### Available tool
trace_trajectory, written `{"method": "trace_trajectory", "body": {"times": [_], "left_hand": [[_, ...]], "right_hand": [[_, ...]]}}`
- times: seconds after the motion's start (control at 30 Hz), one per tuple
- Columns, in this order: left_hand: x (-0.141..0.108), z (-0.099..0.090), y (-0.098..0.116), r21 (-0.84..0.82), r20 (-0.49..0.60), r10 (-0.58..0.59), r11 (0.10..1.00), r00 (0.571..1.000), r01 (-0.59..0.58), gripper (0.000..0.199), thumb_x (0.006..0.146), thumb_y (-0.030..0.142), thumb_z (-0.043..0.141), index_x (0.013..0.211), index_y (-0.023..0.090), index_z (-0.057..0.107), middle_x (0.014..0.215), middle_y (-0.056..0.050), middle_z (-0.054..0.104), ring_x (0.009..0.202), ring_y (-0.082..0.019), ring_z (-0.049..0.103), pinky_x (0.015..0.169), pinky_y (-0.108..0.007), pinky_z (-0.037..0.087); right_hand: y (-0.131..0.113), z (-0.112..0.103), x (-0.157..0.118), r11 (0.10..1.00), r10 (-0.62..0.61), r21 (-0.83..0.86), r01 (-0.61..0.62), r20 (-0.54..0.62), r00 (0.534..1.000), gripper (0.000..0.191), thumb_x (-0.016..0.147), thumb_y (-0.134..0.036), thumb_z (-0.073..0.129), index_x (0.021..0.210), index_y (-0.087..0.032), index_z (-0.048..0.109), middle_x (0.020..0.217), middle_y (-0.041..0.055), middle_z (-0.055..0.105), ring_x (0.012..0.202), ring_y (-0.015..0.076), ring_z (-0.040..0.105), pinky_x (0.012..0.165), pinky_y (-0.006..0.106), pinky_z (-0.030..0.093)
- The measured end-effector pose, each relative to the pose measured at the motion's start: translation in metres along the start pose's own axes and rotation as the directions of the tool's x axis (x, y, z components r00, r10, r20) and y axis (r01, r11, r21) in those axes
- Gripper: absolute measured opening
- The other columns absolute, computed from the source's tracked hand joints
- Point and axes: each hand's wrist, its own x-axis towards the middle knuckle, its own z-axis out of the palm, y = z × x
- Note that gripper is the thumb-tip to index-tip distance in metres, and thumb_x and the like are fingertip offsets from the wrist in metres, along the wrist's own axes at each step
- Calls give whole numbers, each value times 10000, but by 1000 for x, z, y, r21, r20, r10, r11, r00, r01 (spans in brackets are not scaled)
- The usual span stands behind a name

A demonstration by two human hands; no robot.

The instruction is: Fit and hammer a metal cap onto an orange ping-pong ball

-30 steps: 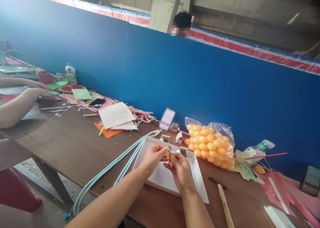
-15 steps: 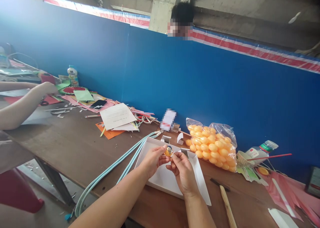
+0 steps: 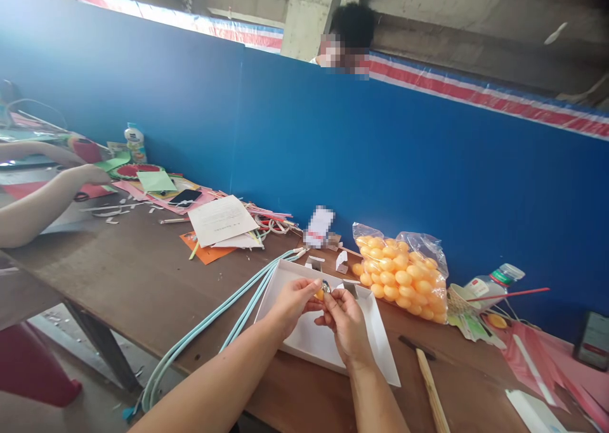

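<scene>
Over a shallow white box (image 3: 383,354), both my hands meet around a small shiny ball (image 3: 326,287) with a silvery, mirror-like part and an orange-yellow part. My left hand (image 3: 291,303) pinches the ball from its left with thumb and fingers. From the other side, my right hand (image 3: 346,325) presses thumb and fingertips against it. Fingers cover much of the ball. Just beyond the box stands a clear plastic bag of orange balls (image 3: 404,271). A wooden-handled hammer (image 3: 431,385) lies to the right of the box.
Light-blue cords (image 3: 228,300) run along the box's left side and hang over the table edge. Papers (image 3: 222,220) and straws lie further left, near a co-worker's arm (image 3: 47,201). A plastic bottle (image 3: 495,287) leans at right. A blue partition (image 3: 304,148) backs the table.
The ball has turned in my fingers, showing less of its shiny face, and my right fingers have moved closer over it. At the left, the co-worker's arms have shifted.
</scene>
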Motion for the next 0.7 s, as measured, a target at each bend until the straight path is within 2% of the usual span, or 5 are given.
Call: {"method": "trace_trajectory", "body": {"times": [0.23, 0.4, 0.5, 0.6, 0.7], "left_hand": [[3, -2, -1, -102, 45, -34, 994, 998, 39, 331, 734, 406, 662, 792, 82, 636, 707, -60, 628, 583, -88, 588, 635, -213, 497], [4, -2, 3, -268, 73, -201, 940, 977, 213, 308, 769, 367, 636, 843, 69, 634, 782, -94, 661, 626, -96, 622, 660, -194, 522], [3, -2, 6, -305, 68, -243, 918, 968, 252, 284, 777, 349, 630, 858, 76, 625, 804, -100, 674, 631, -97, 629, 648, -185, 528], [2, -2, 7, -320, 78, -240, 913, 968, 252, 305, 774, 370, 631, 866, 80, 619, 793, -103, 676, 642, -107, 634, 647, -193, 534], [2, -3, 6, -332, 120, -235, 906, 964, 263, 355, 760, 401, 640, 881, 68, 623, 803, -111, 674, 660, -114, 636, 669, -203, 538]], "right_hand": [[-5, 1, -1, 999, -33, -17, 33, -2, 999, 251, 755, -369, 665, 827, -194, 499, 630, -49, 539, 479, 61, 411, 497, 245, 492], [-42, -3, -21, 979, -186, -105, 174, -109, 977, 235, 788, -380, 619, 897, -194, 527, 660, -43, 515, 497, 68, 424, 509, 228, 458], [-67, -23, -48, 935, -248, -305, 180, -201, 947, 263, 776, -425, 612, 903, -205, 543, 683, -25, 541, 529, 97, 475, 551, 250, 460], [-75, -61, -83, 766, -260, -643, -10, -324, 910, 330, 745, -515, 581, 899, -224, 566, 670, -2, 597, 575, 156, 562, 625, 288, 466], [-60, -112, -118, 601, -223, -753, -268, -480, 848, 315, 706, -520, 563, 847, -240, 596, 765, 44, 670, 646, 215, 633, 652, 317, 486]]}}
